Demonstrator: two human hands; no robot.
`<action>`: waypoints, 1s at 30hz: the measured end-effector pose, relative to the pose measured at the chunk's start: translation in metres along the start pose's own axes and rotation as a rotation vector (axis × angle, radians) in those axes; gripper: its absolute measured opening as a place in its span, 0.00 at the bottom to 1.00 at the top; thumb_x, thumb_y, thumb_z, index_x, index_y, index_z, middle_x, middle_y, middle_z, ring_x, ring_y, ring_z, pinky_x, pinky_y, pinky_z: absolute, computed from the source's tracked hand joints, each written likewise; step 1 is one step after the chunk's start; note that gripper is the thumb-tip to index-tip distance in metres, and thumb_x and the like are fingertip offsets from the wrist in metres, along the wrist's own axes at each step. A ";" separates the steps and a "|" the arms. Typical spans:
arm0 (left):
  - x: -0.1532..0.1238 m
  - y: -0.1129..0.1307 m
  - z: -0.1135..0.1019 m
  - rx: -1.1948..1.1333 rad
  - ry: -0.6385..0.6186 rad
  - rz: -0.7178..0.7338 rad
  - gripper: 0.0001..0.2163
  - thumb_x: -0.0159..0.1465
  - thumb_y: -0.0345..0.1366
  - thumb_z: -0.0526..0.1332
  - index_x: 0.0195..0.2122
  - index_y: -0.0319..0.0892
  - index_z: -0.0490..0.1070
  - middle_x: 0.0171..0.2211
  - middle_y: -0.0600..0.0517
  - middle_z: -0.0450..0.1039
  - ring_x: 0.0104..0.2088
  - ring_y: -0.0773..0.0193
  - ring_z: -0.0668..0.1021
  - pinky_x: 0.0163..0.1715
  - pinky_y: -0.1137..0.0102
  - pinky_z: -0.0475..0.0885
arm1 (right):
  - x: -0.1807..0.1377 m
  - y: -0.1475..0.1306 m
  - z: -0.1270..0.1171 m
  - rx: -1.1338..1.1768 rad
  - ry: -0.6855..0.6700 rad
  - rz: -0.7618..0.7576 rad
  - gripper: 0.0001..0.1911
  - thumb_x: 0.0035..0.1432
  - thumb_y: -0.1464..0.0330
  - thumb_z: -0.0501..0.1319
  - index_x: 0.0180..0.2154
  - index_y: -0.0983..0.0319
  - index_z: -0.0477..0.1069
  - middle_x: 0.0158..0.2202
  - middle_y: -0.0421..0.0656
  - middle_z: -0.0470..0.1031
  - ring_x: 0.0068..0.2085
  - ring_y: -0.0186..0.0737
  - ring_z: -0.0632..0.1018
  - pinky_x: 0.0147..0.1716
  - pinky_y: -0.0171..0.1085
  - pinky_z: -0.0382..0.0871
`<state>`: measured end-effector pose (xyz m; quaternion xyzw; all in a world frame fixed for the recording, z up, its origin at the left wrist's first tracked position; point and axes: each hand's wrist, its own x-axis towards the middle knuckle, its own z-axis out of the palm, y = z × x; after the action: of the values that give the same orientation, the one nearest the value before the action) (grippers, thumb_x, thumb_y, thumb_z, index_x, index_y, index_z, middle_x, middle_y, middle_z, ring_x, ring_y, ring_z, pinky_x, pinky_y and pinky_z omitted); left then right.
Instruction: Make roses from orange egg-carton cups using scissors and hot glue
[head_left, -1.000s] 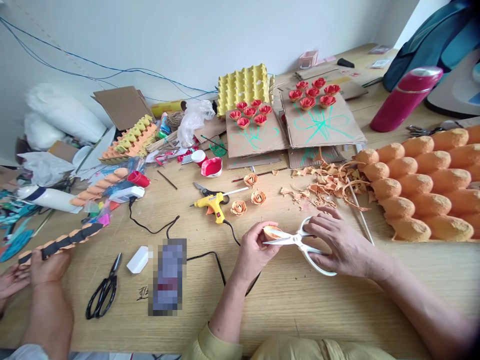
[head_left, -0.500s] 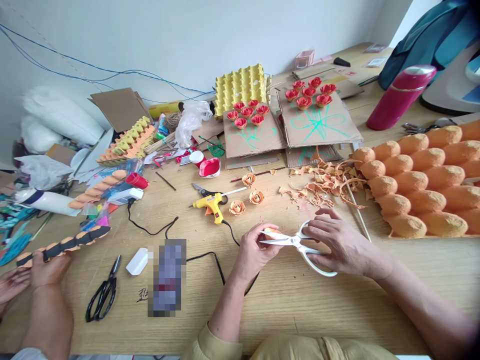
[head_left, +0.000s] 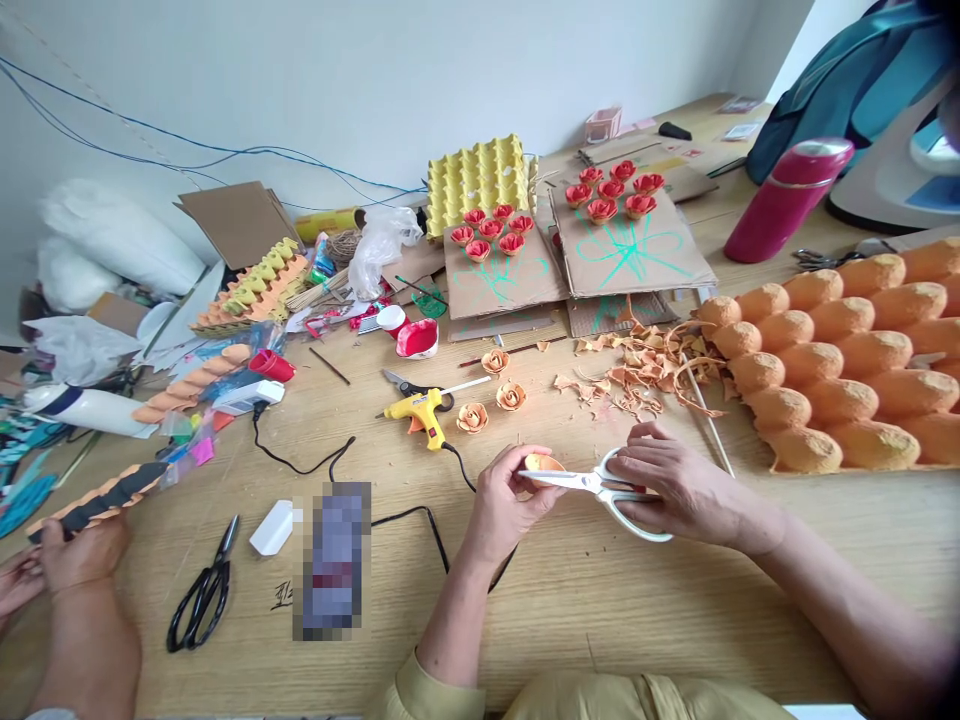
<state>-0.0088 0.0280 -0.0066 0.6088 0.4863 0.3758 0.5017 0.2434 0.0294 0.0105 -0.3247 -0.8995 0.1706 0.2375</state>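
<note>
My left hand (head_left: 504, 505) is closed round a small orange egg-carton cup (head_left: 541, 464), held just above the wooden table (head_left: 600, 610). My right hand (head_left: 679, 485) grips white-handled scissors (head_left: 600, 487), whose blades lie across the cup's rim and point left. Three finished orange paper roses (head_left: 495, 392) lie just beyond my hands, beside a yellow glue gun (head_left: 420, 410). A heap of orange carton trimmings (head_left: 641, 365) lies behind my right hand.
An orange egg tray (head_left: 832, 360) lies upside down at the right, a pink flask (head_left: 784, 200) behind it. Cardboard sheets with red roses (head_left: 615, 195) and a yellow egg tray (head_left: 476, 175) stand at the back. Another person's hand (head_left: 75, 550) at the left holds a black-painted carton strip (head_left: 97, 495); black scissors (head_left: 199, 590) nearby.
The scissor blades have closed on the cup and my right hand has drawn in slightly. The other person's carton strip has tilted and shifted left.
</note>
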 end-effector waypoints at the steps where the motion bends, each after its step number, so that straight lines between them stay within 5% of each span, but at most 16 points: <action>1: 0.000 0.000 0.000 0.013 0.020 0.016 0.15 0.58 0.37 0.72 0.45 0.42 0.76 0.37 0.49 0.76 0.35 0.63 0.78 0.35 0.73 0.75 | 0.000 0.001 0.000 0.001 0.003 0.004 0.08 0.68 0.67 0.56 0.35 0.59 0.69 0.28 0.41 0.74 0.29 0.39 0.72 0.41 0.41 0.61; 13: 0.000 0.002 0.002 -0.090 0.103 0.120 0.21 0.57 0.36 0.72 0.52 0.44 0.73 0.44 0.48 0.72 0.40 0.61 0.77 0.41 0.69 0.77 | -0.007 0.017 0.009 -0.027 0.230 0.356 0.07 0.65 0.63 0.58 0.33 0.57 0.66 0.27 0.40 0.72 0.29 0.41 0.72 0.36 0.40 0.65; 30: -0.004 0.004 0.004 -0.344 -0.010 0.004 0.25 0.64 0.41 0.65 0.61 0.45 0.64 0.46 0.47 0.71 0.46 0.57 0.78 0.45 0.64 0.79 | -0.006 0.004 0.015 0.772 0.211 0.626 0.17 0.63 0.53 0.61 0.36 0.60 0.74 0.25 0.39 0.71 0.27 0.37 0.70 0.25 0.36 0.65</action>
<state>-0.0054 0.0236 -0.0035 0.5167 0.4109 0.4514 0.6004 0.2413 0.0266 -0.0058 -0.4826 -0.6015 0.5200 0.3672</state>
